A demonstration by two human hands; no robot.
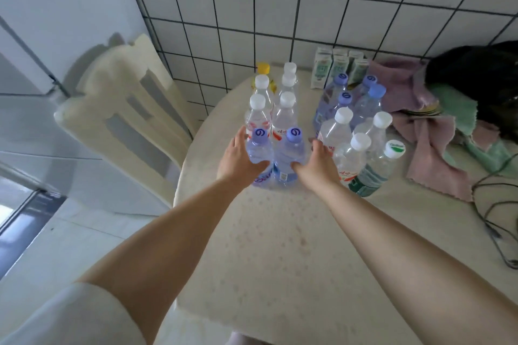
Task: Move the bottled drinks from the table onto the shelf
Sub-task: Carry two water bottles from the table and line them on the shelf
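bottled drinks stand clustered on a round cream table [280, 246], toward its far side. nearest, a person's two bare forearms reach forward over the tabletop, a white sleeve [70, 316] on the left one. the left hand [238, 158] curls round the outer side of a purple-capped bottle [260, 157], thumb across its front; the right hand [316, 165] wraps the outer side of a second purple-capped bottle [290, 157] the same way. the two bottles stand upright on the table, touching each other. just beyond them is a group of clear white-capped bottles [286, 109], with a yellow-capped bottle [263, 68] at the back. to the right stands another group, white-capped bottles near, one green-labelled bottle [378, 168] beside them, more purple-capped ones behind. farther back sit small drink cartons [339, 67] against the tiled wall [308, 8]. pink and green cloths [437, 131] lie crumpled at the right, with a dark cable [493, 218] near them. a cream chair [126, 109] stands left of the table.
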